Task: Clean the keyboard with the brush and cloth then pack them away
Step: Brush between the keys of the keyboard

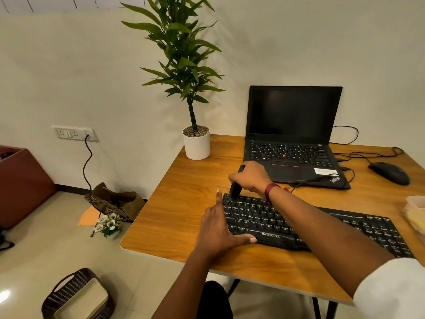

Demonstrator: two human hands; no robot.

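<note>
We saw a cream wall (69,65) | socket plate (76,134) on it, dark cord (87,162) plugged in | pale glossy floor (46,249) | wooden table (184,203) against the wall | reddish-brown furniture (23,185) at our left | woven basket (76,295) on the floor.

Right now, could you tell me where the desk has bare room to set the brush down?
Bare wood lies left of the keyboard, between the plant pot and the near edge of the desk; also a strip before the keyboard. Crowded right: laptop, cables, mouse.

Wood-grain worktop (184,203), smooth and lightly sheened
The keyboard (259,217) and mouse (389,172) are moulded in matt black plastic; the floor (46,249) is glossily tiled.
</note>
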